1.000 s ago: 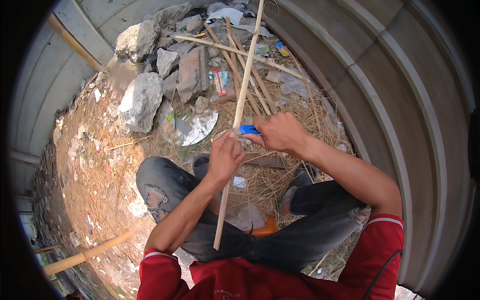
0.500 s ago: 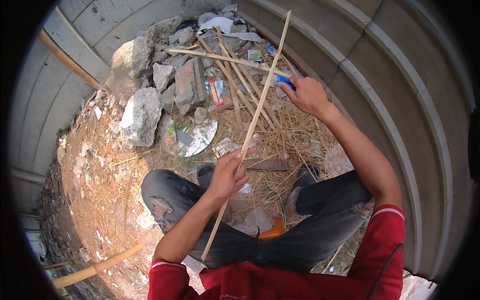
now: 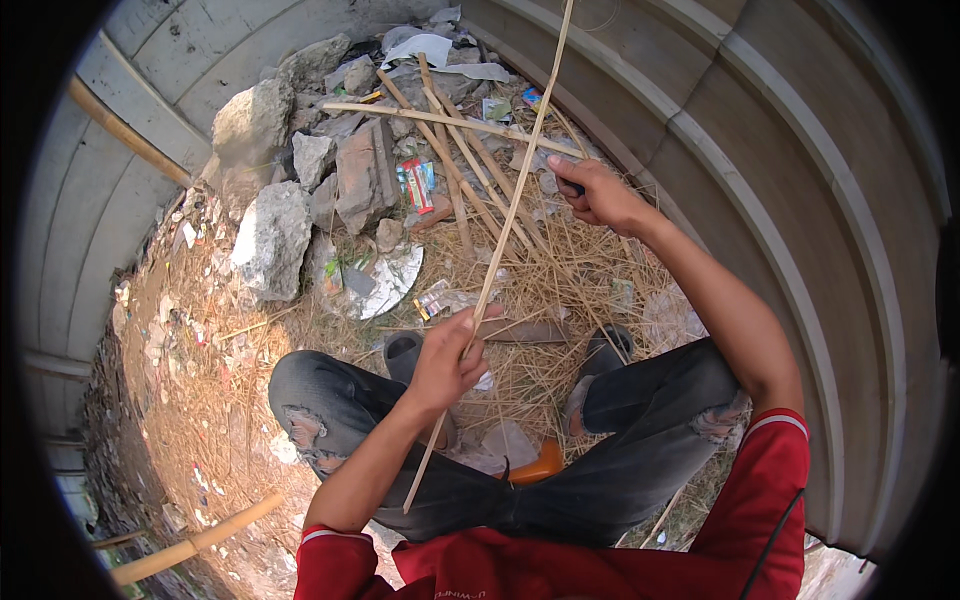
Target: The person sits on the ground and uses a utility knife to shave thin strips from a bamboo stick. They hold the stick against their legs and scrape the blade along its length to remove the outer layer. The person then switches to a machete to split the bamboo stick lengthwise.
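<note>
A long, thin bamboo strip slants from the top edge down across my lap. My left hand is closed round its lower part, between my knees. At the upper right my right hand is closed on a small handled tool, whose dark end shows by the thumb; any blade is hidden. That hand is beside the strip and apart from it. Another bamboo strip lies crosswise behind, its right end close to my right hand. Several bamboo sticks lie beneath it.
Corrugated metal sheeting curves along the right. Broken concrete chunks stand at the far left. Straw-like shavings and litter cover the ground between my sandalled feet. An orange curved object lies near my lap. A bamboo pole juts in at lower left.
My right hand has turned and shifted slightly left and down, so the tool's blue part no longer shows. The held strip has moved left and up a little with the shifting view.
</note>
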